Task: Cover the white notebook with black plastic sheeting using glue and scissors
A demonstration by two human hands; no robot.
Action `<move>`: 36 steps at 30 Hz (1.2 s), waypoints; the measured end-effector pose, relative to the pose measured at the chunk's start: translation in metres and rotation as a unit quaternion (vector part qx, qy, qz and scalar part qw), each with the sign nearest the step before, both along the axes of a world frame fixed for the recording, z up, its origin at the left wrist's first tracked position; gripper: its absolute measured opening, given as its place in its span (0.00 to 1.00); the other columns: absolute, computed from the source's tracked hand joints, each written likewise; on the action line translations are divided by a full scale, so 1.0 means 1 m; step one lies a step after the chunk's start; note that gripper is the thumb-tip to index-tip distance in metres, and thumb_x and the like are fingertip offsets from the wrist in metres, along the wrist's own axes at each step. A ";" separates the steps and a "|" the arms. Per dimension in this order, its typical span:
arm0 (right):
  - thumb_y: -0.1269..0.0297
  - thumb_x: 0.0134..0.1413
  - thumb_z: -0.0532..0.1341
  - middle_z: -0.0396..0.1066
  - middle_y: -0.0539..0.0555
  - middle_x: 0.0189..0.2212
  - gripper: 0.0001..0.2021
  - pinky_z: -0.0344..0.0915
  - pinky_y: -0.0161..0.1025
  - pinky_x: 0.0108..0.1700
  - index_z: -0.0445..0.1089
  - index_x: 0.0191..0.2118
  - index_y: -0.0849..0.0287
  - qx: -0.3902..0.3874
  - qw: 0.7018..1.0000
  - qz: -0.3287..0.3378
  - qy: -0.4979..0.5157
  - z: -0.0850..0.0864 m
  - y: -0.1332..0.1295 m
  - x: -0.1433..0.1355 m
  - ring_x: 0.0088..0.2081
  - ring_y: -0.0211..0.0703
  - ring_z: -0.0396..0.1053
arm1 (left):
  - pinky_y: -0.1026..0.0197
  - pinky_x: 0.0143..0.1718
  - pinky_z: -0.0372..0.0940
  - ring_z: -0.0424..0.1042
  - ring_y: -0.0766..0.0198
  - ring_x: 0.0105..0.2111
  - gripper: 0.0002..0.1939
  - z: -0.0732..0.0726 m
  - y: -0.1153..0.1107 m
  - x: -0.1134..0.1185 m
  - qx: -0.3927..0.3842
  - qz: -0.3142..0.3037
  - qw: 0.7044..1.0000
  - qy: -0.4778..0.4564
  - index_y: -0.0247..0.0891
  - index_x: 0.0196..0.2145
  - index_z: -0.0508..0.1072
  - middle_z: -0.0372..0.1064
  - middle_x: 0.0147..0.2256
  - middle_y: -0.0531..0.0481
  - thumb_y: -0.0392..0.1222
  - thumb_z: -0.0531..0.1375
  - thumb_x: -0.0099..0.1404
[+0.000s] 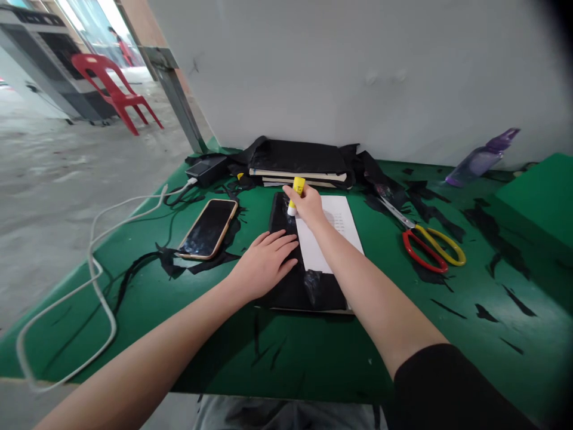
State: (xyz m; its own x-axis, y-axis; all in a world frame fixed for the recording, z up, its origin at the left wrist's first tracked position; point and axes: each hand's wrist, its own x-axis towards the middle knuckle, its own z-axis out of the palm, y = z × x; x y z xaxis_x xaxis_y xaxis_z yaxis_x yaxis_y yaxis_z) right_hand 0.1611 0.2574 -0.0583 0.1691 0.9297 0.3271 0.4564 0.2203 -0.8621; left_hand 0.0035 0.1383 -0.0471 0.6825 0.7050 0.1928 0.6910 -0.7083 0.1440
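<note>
**Glue stick over black book**

We grip the glue stick in our right hand, white end down over the book, beside the paper. Our left hand lies flat, fingers loose, on the book. Scissors rest at right, a phone at left, on the green table.

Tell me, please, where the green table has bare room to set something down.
Bare green tabletop lies between the left forearm and the white cable, and between the right forearm and the scissors. The middle, around the white sheet, and the wall side, around the black stack, are crowded.
</note>
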 end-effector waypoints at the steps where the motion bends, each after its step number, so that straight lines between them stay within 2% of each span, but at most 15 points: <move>1: 0.39 0.46 0.55 0.61 0.48 0.20 0.23 0.55 0.33 0.27 0.62 0.24 0.57 -0.005 0.999 -0.011 0.037 0.000 0.001 0.001 0.25 0.36 0.60 | 0.48 0.60 0.48 0.52 0.56 0.60 0.20 0.000 0.000 0.000 -0.002 0.000 1.000 0.001 0.41 0.55 0.63 0.59 0.58 0.50 0.48 0.46 0.69; 6: 0.37 0.51 0.47 0.56 0.46 0.20 0.24 0.57 0.33 0.25 0.55 0.26 0.55 -0.025 0.971 -0.067 0.230 -0.002 0.010 0.007 0.22 0.34 0.59 | 0.49 0.60 0.47 0.52 0.57 0.60 0.20 0.001 0.000 -0.001 -0.005 0.001 1.000 -0.002 0.41 0.55 0.63 0.59 0.58 0.50 0.48 0.46 0.69; 13: 0.38 0.50 0.48 0.55 0.45 0.20 0.22 0.60 0.32 0.26 0.53 0.26 0.54 0.001 0.930 -0.084 0.358 -0.002 0.017 0.013 0.22 0.33 0.61 | 0.49 0.60 0.48 0.53 0.57 0.60 0.20 0.002 0.000 -0.001 -0.003 0.000 1.000 0.000 0.41 0.55 0.63 0.59 0.58 0.51 0.49 0.46 0.69; 16: 0.39 0.51 0.48 0.59 0.46 0.21 0.22 0.60 0.32 0.26 0.55 0.26 0.55 -0.002 0.930 -0.073 0.361 -0.001 0.017 0.012 0.23 0.33 0.62 | 0.50 0.60 0.49 0.53 0.57 0.60 0.21 0.004 -0.001 0.000 0.002 0.003 1.000 -0.001 0.41 0.57 0.60 0.58 0.58 0.51 0.49 0.46 0.69; 19: 0.39 0.48 0.52 0.57 0.45 0.19 0.22 0.57 0.31 0.23 0.59 0.25 0.56 -0.005 0.926 -0.074 0.370 -0.002 0.016 0.009 0.20 0.32 0.59 | 0.50 0.60 0.47 0.50 0.57 0.61 0.22 0.006 -0.003 0.000 0.020 -0.009 1.000 -0.003 0.44 0.59 0.57 0.54 0.60 0.54 0.48 0.45 0.70; 25: 0.40 0.47 0.55 0.55 0.44 0.15 0.23 0.55 0.31 0.19 0.63 0.23 0.58 0.009 0.924 -0.048 0.378 -0.004 0.013 0.005 0.17 0.30 0.54 | 0.49 0.62 0.41 0.47 0.60 0.62 0.20 0.009 -0.002 0.001 0.001 -0.063 0.998 0.014 0.51 0.56 0.60 0.58 0.58 0.61 0.51 0.42 0.70; 28: 0.41 0.47 0.56 0.57 0.44 0.15 0.21 0.60 0.31 0.22 0.64 0.25 0.58 -0.008 0.915 -0.024 0.402 0.003 0.013 0.006 0.18 0.31 0.59 | 0.49 0.62 0.41 0.47 0.59 0.62 0.20 0.009 -0.001 0.001 -0.004 -0.062 0.998 0.015 0.50 0.56 0.61 0.58 0.58 0.60 0.52 0.43 0.70; 31: 0.45 0.46 0.60 0.66 0.47 0.20 0.19 0.68 0.34 0.31 0.67 0.33 0.58 -0.023 0.912 0.034 0.409 0.019 0.010 0.015 0.24 0.34 0.68 | 0.49 0.62 0.41 0.48 0.59 0.61 0.21 0.009 -0.001 0.001 -0.005 -0.061 0.998 0.013 0.49 0.56 0.61 0.58 0.58 0.59 0.52 0.43 0.70; 33: 0.50 0.44 0.62 0.72 0.50 0.28 0.19 0.70 0.37 0.36 0.68 0.38 0.57 -0.017 0.929 0.074 0.362 0.030 0.006 0.028 0.31 0.37 0.72 | 0.49 0.62 0.41 0.49 0.59 0.61 0.21 0.009 -0.002 0.001 -0.007 -0.063 0.998 0.010 0.49 0.56 0.61 0.58 0.58 0.58 0.52 0.43 0.70; 34: 0.52 0.44 0.63 0.73 0.51 0.30 0.19 0.70 0.38 0.36 0.69 0.40 0.57 -0.007 0.944 0.073 0.322 0.034 0.003 0.038 0.32 0.38 0.72 | 0.49 0.62 0.41 0.49 0.59 0.61 0.21 0.009 -0.002 0.001 -0.008 -0.065 0.998 0.010 0.49 0.56 0.61 0.58 0.58 0.58 0.52 0.43 0.70; 36: 0.56 0.44 0.63 0.73 0.52 0.31 0.19 0.69 0.40 0.37 0.69 0.43 0.58 0.016 0.976 0.020 0.214 0.038 -0.004 0.061 0.33 0.40 0.72 | 0.49 0.62 0.41 0.49 0.59 0.61 0.21 0.010 -0.002 0.001 -0.008 -0.065 0.998 0.009 0.49 0.56 0.61 0.58 0.58 0.58 0.52 0.43 0.70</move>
